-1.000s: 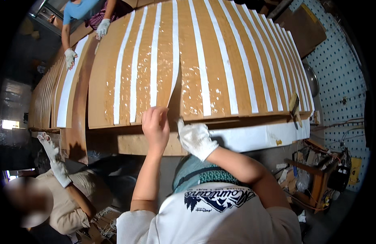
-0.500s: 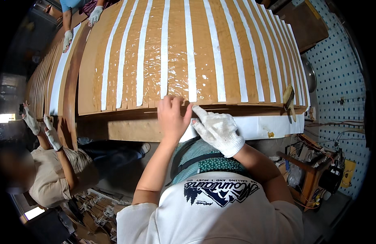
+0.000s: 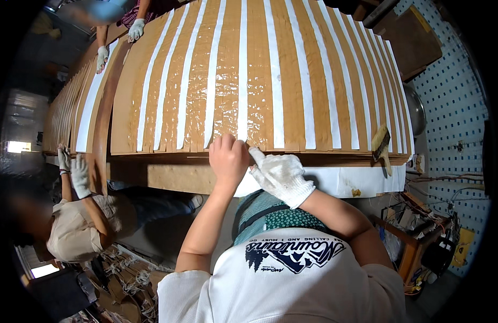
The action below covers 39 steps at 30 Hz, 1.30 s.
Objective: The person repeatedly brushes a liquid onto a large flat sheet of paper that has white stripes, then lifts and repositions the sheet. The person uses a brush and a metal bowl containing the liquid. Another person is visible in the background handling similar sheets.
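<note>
To your right rises a pale blue wall (image 3: pixel 448 107) with dark dots. A brown board (image 3: pixel 408 40) stands tilted near it at the upper right, and a round metal thing (image 3: pixel 416 110), partly hidden, sits below. Cables (image 3: pixel 448 178) run along the wall's lower part. Beneath them you have a wooden stand (image 3: pixel 416 245) with clutter on it, a black device (image 3: pixel 436 253) just beside it and a yellow piece (image 3: pixel 464 245) behind. On your left is a co-worker in a beige shirt (image 3: pixel 76 231); brown scraps (image 3: pixel 117 282) tangled with white strands cover the floor nearby.
</note>
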{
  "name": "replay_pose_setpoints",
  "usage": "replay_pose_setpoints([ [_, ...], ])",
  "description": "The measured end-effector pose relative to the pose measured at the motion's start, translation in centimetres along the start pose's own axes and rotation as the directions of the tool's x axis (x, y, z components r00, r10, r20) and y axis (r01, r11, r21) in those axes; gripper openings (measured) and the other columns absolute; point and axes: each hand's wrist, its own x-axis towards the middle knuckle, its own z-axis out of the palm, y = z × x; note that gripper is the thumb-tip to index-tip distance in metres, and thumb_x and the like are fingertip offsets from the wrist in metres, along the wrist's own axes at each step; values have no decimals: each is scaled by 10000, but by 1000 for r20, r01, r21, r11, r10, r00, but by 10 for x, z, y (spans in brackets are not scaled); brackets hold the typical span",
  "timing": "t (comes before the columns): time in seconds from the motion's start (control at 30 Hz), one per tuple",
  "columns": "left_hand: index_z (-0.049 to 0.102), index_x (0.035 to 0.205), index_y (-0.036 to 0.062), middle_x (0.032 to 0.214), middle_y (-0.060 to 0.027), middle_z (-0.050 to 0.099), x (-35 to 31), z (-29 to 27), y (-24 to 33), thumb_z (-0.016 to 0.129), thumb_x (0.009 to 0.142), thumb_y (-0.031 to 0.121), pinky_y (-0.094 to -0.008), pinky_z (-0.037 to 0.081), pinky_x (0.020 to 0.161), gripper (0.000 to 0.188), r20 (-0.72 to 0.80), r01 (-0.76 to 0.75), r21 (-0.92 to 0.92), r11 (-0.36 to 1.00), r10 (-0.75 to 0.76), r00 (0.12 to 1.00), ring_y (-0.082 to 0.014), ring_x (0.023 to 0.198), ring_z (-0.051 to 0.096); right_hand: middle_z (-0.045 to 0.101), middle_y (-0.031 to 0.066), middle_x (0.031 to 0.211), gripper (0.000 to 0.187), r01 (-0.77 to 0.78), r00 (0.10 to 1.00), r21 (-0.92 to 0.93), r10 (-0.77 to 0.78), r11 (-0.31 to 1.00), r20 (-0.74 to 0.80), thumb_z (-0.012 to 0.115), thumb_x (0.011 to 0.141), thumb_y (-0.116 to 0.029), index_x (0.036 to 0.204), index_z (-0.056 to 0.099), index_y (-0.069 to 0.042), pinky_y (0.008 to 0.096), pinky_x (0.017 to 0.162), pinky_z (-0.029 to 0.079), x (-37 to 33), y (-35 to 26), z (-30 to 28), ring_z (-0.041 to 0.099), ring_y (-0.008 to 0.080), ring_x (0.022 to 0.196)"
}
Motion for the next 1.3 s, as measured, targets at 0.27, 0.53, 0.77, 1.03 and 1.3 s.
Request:
replay_pose_setpoints([
  [0.27,675,761,85,859,-60,586,23,-33,-2,770,728,60,-393,454,674,104,39,63,-76,995,-60,997,-270,796,575,663,85,656,606,36,999,-202,-31,979,31,529,962,-314,1437,456,55,461,429,469,12,6,36,656,243,540],
  [0.53,662,800,112,879,-49,579,47,-64,-11,775,686,43,-387,461,703,175,-151,67,29,997,-61,987,-255,802,565,651,68,635,605,103,995,-252,-98,962,33,519,931,-231,1456,453,63,429,395,455,11,9,42,631,208,507],
  [0.77,676,809,126,890,-40,590,53,-82,-16,766,664,24,-377,469,694,199,-267,78,115,990,-45,963,-247,815,581,601,44,587,617,111,994,-276,-108,955,27,526,927,-232,1447,448,92,417,376,425,11,7,50,585,192,461],
  [1.03,694,846,86,892,-82,590,22,-50,-2,780,741,54,-390,486,724,140,23,105,-74,992,-104,994,-282,843,592,703,105,734,592,100,994,-62,-96,993,57,442,966,-232,1458,395,92,463,471,494,6,7,21,681,280,598],
  [1.3,702,904,47,877,-113,622,5,-22,54,795,806,155,-399,488,735,173,134,90,-243,966,-59,989,-301,842,616,707,167,762,471,-114,993,69,114,991,-2,526,984,-399,1322,543,-72,454,583,545,-55,45,-14,706,312,663],
])
